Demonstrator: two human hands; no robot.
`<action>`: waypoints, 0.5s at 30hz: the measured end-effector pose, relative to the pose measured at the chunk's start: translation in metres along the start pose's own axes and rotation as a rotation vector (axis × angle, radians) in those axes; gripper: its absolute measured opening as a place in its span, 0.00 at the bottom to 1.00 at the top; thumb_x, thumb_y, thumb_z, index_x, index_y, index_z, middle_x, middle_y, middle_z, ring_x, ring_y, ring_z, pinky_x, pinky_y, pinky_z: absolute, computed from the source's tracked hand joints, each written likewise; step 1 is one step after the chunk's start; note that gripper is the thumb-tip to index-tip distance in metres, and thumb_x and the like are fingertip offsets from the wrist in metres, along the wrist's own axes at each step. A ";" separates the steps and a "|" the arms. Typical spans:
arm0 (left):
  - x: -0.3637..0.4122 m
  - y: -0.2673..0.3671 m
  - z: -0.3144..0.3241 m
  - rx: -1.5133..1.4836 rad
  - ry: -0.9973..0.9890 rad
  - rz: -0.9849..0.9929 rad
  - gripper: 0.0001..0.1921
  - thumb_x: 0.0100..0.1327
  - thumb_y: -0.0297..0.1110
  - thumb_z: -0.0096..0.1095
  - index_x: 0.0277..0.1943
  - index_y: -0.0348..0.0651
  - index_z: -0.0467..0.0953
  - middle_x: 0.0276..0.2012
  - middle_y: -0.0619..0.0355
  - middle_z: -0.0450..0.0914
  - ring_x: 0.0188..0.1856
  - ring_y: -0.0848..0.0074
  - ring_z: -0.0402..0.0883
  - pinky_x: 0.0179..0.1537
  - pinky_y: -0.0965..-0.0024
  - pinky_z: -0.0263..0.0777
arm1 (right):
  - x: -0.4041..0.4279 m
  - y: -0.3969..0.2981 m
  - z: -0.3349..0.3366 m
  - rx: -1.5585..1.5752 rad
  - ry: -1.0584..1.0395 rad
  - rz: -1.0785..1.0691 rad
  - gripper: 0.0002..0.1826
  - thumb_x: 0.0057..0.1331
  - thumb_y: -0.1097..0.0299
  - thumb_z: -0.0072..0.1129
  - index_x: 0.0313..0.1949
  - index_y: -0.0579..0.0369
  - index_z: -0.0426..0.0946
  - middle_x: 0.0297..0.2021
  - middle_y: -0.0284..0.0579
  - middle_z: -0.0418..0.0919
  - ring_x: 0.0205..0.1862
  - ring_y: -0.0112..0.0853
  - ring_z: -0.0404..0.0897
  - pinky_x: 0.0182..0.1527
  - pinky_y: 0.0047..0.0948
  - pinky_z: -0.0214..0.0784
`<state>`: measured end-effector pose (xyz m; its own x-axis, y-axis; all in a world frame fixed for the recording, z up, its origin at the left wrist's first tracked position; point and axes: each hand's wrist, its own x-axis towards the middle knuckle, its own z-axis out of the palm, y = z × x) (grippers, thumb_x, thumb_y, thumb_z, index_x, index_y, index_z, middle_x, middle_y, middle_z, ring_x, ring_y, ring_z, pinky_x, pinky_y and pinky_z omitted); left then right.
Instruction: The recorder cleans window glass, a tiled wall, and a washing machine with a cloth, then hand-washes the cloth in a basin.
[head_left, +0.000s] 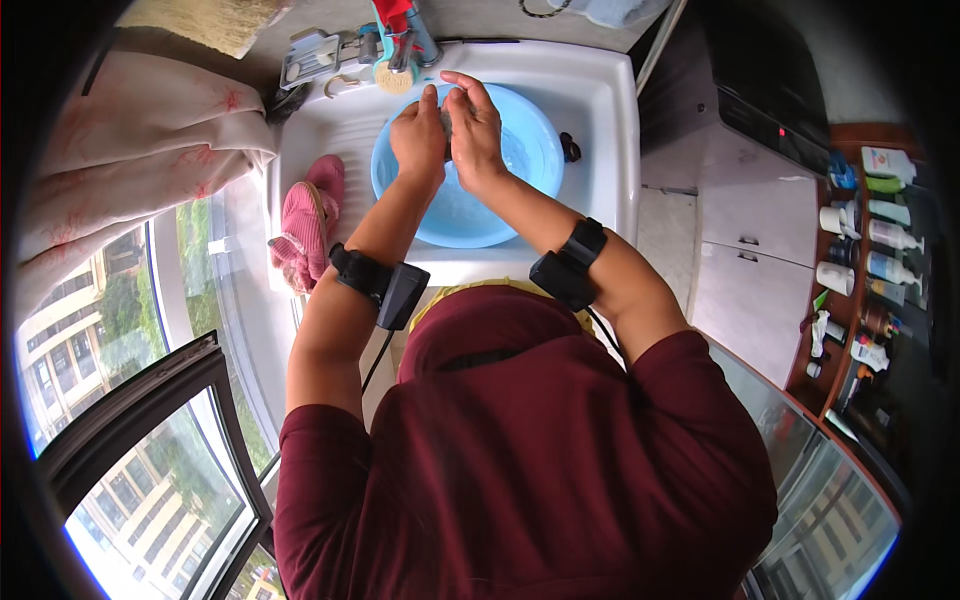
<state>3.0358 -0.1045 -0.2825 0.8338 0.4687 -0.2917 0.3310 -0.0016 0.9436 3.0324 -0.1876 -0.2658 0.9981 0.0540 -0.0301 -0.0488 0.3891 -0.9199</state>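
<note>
My left hand (417, 138) and my right hand (477, 135) are close together above a light blue plastic basin (546, 196). Water (517, 154) lies in the basin, which stands in a white laundry sink (611, 172). The left fingers are curled with the thumb upward. On the right, the fingers bend toward the left hand. A small dark grey patch (448, 133) shows between the palms; whether it is something held is unclear. Just beyond the hands is a round-headed scrubbing brush (395, 77) with pale bristles, beside the faucet (424, 41).
Pink corduroy slippers (304, 217) rest on the sink's ribbed left side. A soap dish (311, 60) sits at the back left. A small dark object (571, 147) lies right of the basin. An opened window sash (217, 420) juts in at left. Shelves with bottles (892, 234) stand at right.
</note>
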 end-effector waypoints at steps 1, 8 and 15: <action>0.000 -0.002 0.001 0.178 0.080 0.088 0.24 0.68 0.52 0.52 0.34 0.37 0.83 0.22 0.51 0.79 0.28 0.65 0.81 0.31 0.63 0.70 | -0.003 -0.002 -0.001 0.071 0.019 0.116 0.13 0.73 0.70 0.44 0.53 0.52 0.72 0.29 0.31 0.69 0.29 0.18 0.63 0.31 0.21 0.61; -0.030 0.006 0.011 0.745 0.126 0.484 0.24 0.66 0.52 0.55 0.22 0.42 0.76 0.23 0.54 0.80 0.23 0.57 0.77 0.26 0.56 0.67 | -0.006 0.005 -0.025 0.389 0.168 0.458 0.14 0.74 0.63 0.47 0.56 0.48 0.73 0.32 0.31 0.74 0.31 0.19 0.70 0.31 0.22 0.65; -0.040 -0.001 0.011 0.925 0.084 1.039 0.19 0.62 0.48 0.60 0.19 0.48 0.73 0.20 0.60 0.78 0.20 0.64 0.78 0.19 0.63 0.68 | -0.013 0.006 -0.041 0.572 0.201 0.678 0.15 0.73 0.66 0.44 0.56 0.51 0.72 0.47 0.39 0.77 0.49 0.31 0.76 0.52 0.34 0.72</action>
<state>3.0072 -0.1328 -0.2736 0.8571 -0.0564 0.5120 -0.2204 -0.9386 0.2656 3.0205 -0.2236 -0.2872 0.7336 0.2972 -0.6112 -0.5861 0.7320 -0.3475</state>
